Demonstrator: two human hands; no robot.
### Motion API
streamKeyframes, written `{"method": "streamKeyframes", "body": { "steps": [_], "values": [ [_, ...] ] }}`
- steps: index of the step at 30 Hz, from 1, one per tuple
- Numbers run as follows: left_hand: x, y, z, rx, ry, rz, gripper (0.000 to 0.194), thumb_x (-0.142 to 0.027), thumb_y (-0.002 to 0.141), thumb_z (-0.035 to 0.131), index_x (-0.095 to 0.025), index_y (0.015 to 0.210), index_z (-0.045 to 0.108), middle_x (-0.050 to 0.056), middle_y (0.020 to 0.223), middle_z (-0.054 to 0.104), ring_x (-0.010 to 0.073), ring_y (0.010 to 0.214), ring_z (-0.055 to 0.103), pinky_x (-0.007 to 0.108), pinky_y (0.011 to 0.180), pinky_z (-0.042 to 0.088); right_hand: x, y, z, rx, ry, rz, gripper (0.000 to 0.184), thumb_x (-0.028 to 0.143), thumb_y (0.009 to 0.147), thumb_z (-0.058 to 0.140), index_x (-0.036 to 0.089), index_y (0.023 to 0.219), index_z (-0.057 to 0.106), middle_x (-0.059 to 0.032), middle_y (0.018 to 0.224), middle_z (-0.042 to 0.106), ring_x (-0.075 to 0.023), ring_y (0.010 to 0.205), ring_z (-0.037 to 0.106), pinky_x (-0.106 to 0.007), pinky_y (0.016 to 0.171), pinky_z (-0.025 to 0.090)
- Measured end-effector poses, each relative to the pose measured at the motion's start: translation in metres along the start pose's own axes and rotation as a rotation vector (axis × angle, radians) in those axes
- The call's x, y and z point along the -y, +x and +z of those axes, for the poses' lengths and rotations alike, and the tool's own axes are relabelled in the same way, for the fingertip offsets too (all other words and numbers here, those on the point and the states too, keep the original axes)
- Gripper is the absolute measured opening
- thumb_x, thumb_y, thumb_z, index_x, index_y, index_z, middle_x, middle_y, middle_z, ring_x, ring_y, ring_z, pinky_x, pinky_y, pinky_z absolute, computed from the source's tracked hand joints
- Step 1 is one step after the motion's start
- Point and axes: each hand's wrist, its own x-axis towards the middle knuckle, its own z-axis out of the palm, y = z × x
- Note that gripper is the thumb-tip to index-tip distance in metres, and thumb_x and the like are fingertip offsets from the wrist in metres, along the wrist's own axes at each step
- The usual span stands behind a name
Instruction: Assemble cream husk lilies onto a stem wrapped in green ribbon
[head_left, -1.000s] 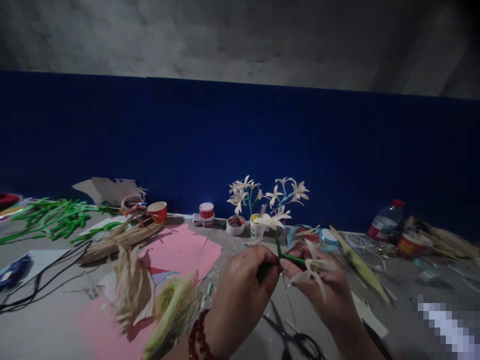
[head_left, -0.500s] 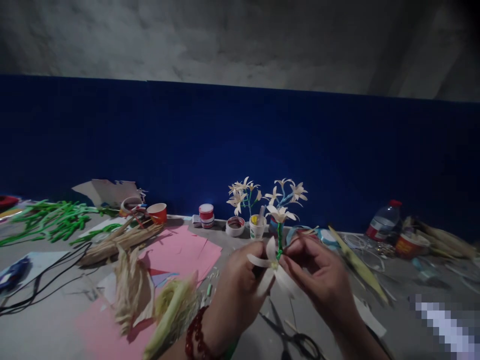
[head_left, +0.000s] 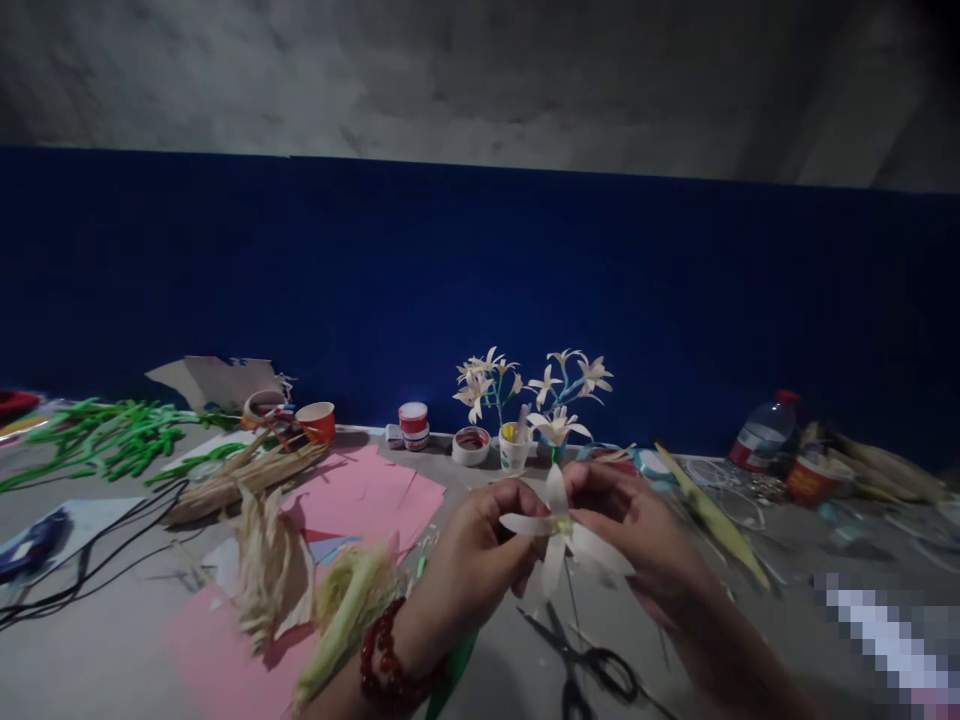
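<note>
Both my hands meet over the table's middle around a handmade white flower point(head_left: 559, 530) with long pale petals. My left hand point(head_left: 472, 565), with a red bead bracelet point(head_left: 382, 660) at the wrist, has its fingers closed on the flower from the left. My right hand point(head_left: 645, 530) pinches it from the right. A second white bloom point(head_left: 556, 428) on the same green stem stands up just behind my fingers. The stem itself is mostly hidden by my hands.
Black scissors point(head_left: 581, 665) lie just below my hands. Pink paper point(head_left: 360, 495), dried husks point(head_left: 266, 570) and green stems point(head_left: 97, 440) lie to the left. Small cups, tape rolls and a finished flower sprig point(head_left: 525, 385) stand at the back; a water bottle point(head_left: 761, 435) at right.
The flower has turned in my hands: the bloom that lay over my right hand now faces me between both hands, and my right fingers have closed in on it.
</note>
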Motion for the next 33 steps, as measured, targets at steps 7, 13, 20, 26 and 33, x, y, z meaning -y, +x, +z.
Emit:
{"method": "streamKeyframes", "body": {
  "steps": [7, 13, 20, 26, 33],
  "values": [
    [-0.002, 0.001, -0.009, 0.027, 0.346, 0.160, 0.015, -0.024, 0.077, 0.064, -0.016, 0.066, 0.059, -0.001, 0.066, 0.057, 0.0142, 0.065, 0.050, 0.023, 0.060, 0.038, -0.011, 0.010, -0.010, 0.108, -0.015, 0.127, 0.025, 0.026, 0.059, 0.080, 0.017, 0.070, 0.059, 0.0046, 0.065, 0.058, -0.0092, 0.055, 0.052, -0.023, 0.055, 0.043],
    [0.011, 0.005, -0.020, 0.117, 0.292, 0.060, 0.009, -0.022, 0.079, 0.062, -0.016, 0.074, 0.066, -0.003, 0.065, 0.057, 0.0116, 0.061, 0.047, 0.022, 0.057, 0.035, -0.020, 0.017, -0.011, 0.140, -0.041, 0.167, 0.031, 0.033, 0.061, 0.079, 0.018, 0.072, 0.054, 0.0052, 0.067, 0.060, -0.0110, 0.061, 0.059, -0.027, 0.063, 0.049],
    [0.034, 0.012, -0.028, 0.118, 0.167, -0.200, 0.016, -0.024, 0.074, 0.064, -0.010, 0.078, 0.069, -0.004, 0.053, 0.052, 0.0061, 0.044, 0.033, 0.021, 0.041, 0.020, -0.036, 0.025, -0.014, 0.186, -0.145, 0.201, 0.019, 0.024, 0.065, 0.073, 0.016, 0.071, 0.057, 0.0042, 0.064, 0.061, -0.0123, 0.060, 0.061, -0.026, 0.059, 0.049],
    [0.047, 0.006, -0.029, 0.119, 0.044, -0.293, 0.015, -0.023, 0.067, 0.068, -0.009, 0.071, 0.068, -0.004, 0.051, 0.052, 0.0036, 0.040, 0.028, 0.022, 0.040, 0.014, -0.055, 0.026, -0.011, 0.177, -0.179, 0.196, 0.018, 0.020, 0.062, 0.071, 0.017, 0.063, 0.054, 0.0074, 0.055, 0.055, -0.0097, 0.053, 0.056, -0.023, 0.054, 0.046],
    [0.065, -0.001, -0.023, -0.009, -0.088, -0.311, 0.025, -0.032, 0.064, 0.073, -0.011, 0.071, 0.061, -0.004, 0.054, 0.053, 0.0029, 0.040, 0.029, 0.023, 0.041, 0.012, -0.070, 0.029, -0.012, 0.137, -0.206, 0.206, 0.027, 0.023, 0.058, 0.079, 0.018, 0.063, 0.053, 0.0064, 0.054, 0.056, -0.0121, 0.054, 0.057, -0.025, 0.052, 0.047]
  ]
}}
